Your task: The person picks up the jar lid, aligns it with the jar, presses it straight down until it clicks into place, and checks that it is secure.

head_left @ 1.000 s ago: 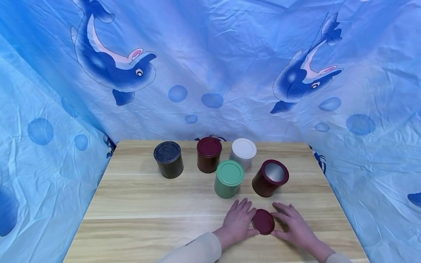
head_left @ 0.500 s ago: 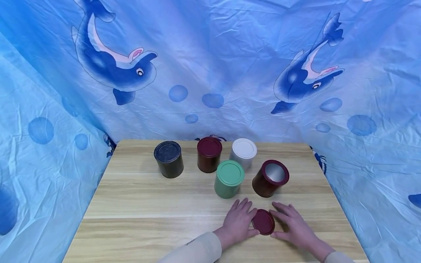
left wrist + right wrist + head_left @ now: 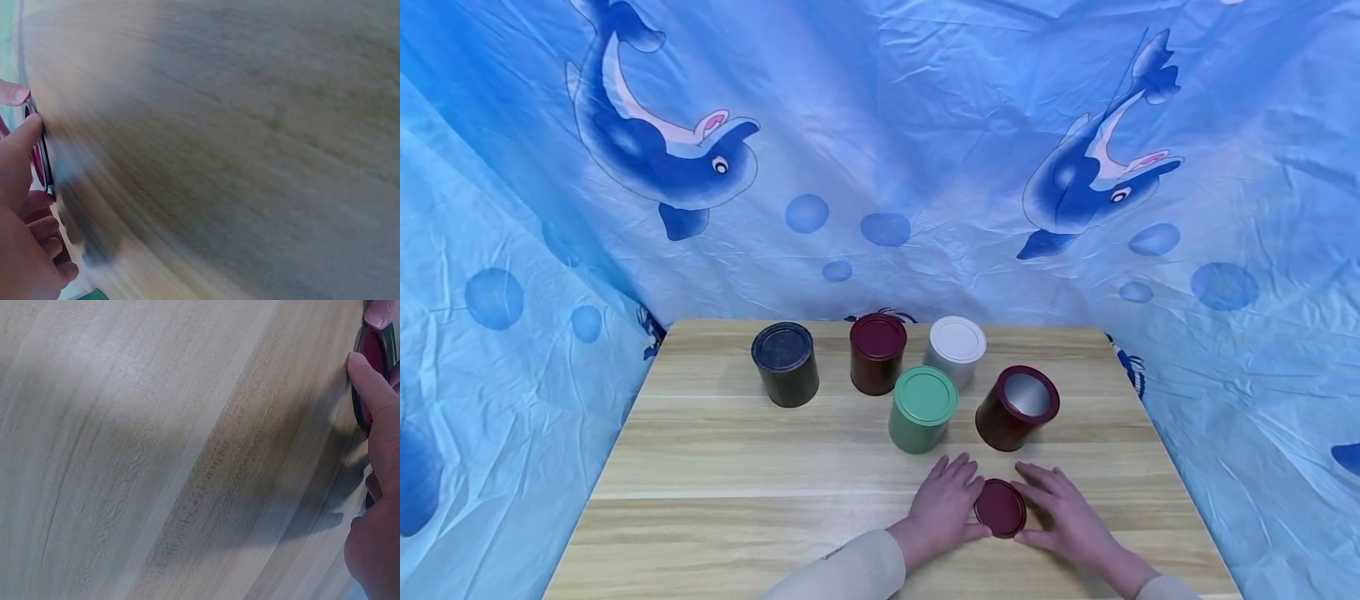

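Observation:
A round dark-red lid (image 3: 1000,507) lies on the wooden table, its edge flanked by both hands. From its left side, my left hand (image 3: 943,508) holds the rim between thumb and index finger, the other fingers stretched forward on the wood. My right hand (image 3: 1070,517) holds the right side with thumb and index finger at the rim. In the left wrist view the lid (image 3: 39,156) appears nearly edge-on between the fingers; the right wrist view shows the right thumb at its edge (image 3: 357,406). Behind the hands stands a dark-red tin (image 3: 1003,421) with a silvery round top inside a red rim.
A green tin (image 3: 917,425) stands just beyond my left fingers. Farther back are a white tin (image 3: 957,342), a dark-red lidded tin (image 3: 877,358) and a black tin (image 3: 786,367) on the left. Blue dolphin-print cloth (image 3: 880,167) hangs around the wooden table (image 3: 715,500).
My right hand has shifted slightly left, its index finger and thumb closer in at the lid. My left hand, the lid and the tins stay in place.

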Demonstrator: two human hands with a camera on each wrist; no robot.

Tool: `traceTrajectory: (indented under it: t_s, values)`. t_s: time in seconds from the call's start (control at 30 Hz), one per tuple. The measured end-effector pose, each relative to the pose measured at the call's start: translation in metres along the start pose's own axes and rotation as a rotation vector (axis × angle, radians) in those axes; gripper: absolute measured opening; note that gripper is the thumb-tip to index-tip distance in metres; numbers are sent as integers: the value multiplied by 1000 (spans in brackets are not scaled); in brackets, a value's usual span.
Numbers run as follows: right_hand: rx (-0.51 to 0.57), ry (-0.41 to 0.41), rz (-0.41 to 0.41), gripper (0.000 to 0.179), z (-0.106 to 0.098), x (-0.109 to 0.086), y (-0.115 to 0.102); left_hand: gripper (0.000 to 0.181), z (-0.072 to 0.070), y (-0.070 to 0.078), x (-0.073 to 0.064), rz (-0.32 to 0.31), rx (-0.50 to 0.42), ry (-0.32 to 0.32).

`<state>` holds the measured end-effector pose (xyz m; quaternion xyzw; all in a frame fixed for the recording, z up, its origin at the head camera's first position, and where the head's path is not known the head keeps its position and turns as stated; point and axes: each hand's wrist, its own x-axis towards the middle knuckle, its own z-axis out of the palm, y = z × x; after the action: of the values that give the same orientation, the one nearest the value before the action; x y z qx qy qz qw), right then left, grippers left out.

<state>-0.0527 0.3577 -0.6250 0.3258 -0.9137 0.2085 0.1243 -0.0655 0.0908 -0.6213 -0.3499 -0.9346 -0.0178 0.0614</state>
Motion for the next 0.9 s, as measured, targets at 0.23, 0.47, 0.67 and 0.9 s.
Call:
traceTrajectory:
  t_s: [0.23,0.47,0.67,0.9]
  values:
    - [39,-28,24,72,1,0,-1,73,2,-1,1,40,24,28]
    - [32,-37,30,75,3,-2,-1,73,0,-2,1,47,43,28]
    - [31,-42,39,74,2,-1,-2,71,2,-3,1,75,52,46]
    - [36,-30,41,72,0,0,-3,69,6,-7,1,87,27,74]
